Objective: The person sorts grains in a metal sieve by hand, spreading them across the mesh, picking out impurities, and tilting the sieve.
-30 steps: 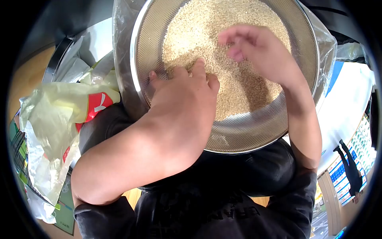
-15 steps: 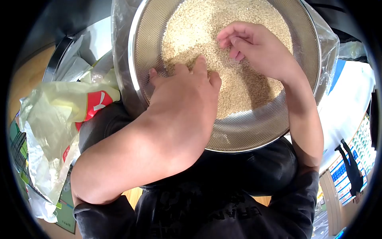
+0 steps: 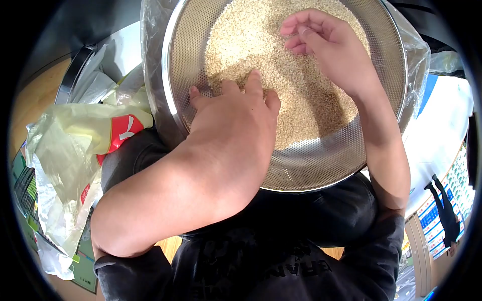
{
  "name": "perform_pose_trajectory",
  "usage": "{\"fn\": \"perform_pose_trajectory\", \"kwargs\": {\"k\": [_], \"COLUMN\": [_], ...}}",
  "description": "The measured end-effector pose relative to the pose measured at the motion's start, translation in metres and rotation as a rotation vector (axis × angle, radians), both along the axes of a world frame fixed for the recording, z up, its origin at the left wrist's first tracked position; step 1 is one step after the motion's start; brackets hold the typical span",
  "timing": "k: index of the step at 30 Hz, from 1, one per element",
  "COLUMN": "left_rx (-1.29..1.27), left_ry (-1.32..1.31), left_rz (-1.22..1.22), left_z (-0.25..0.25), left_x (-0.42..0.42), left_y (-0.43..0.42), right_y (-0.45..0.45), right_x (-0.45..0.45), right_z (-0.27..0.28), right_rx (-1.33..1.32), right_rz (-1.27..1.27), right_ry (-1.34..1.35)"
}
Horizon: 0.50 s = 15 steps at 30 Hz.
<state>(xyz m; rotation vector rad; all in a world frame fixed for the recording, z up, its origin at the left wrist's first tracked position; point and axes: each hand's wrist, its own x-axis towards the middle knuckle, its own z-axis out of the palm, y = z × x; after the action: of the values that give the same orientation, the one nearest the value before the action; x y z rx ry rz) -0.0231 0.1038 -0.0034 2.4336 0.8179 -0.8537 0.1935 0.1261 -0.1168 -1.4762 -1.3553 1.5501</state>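
A wide perforated metal strainer (image 3: pixel 314 168) holds a broad layer of pale, beige grains (image 3: pixel 296 115). My left hand (image 3: pixel 236 113) lies palm down at the left of the grains, its fingers spread and their tips touching them. Above the upper right part of the grains is my right hand (image 3: pixel 334 47), its fingers loosely curled and the thumb a little apart from them. No object shows in either hand. The strainer's rim is close to my lap.
Clear plastic (image 3: pixel 153 65) surrounds the strainer's sides. A pale yellow bag with a red patch (image 3: pixel 75 130) lies at the left, near a dark-rimmed container (image 3: pixel 75 72). At the right are a white surface (image 3: pixel 437 125) and a person in dark clothes (image 3: pixel 446 215).
My right hand has moved up, farther from my body, over the grains. My left hand has stayed nearly still with its fingers spread.
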Motion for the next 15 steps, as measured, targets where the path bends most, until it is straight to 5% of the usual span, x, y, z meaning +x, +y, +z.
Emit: {"fn": "perform_pose_trajectory", "kwargs": {"k": [5, 15], "left_rx": [-0.172, -0.151], "left_ry": [0.032, 0.003], "left_rz": [-0.007, -0.019], "left_z": [0.002, 0.002], "left_x": [0.000, -0.001], "left_y": [0.010, 0.009], "right_y": [-0.001, -0.004], "right_x": [0.001, -0.005], "right_z": [0.011, 0.007], "right_rx": [-0.185, 0.031], "right_rz": [0.195, 0.119], "right_ry": [-0.079, -0.239]}}
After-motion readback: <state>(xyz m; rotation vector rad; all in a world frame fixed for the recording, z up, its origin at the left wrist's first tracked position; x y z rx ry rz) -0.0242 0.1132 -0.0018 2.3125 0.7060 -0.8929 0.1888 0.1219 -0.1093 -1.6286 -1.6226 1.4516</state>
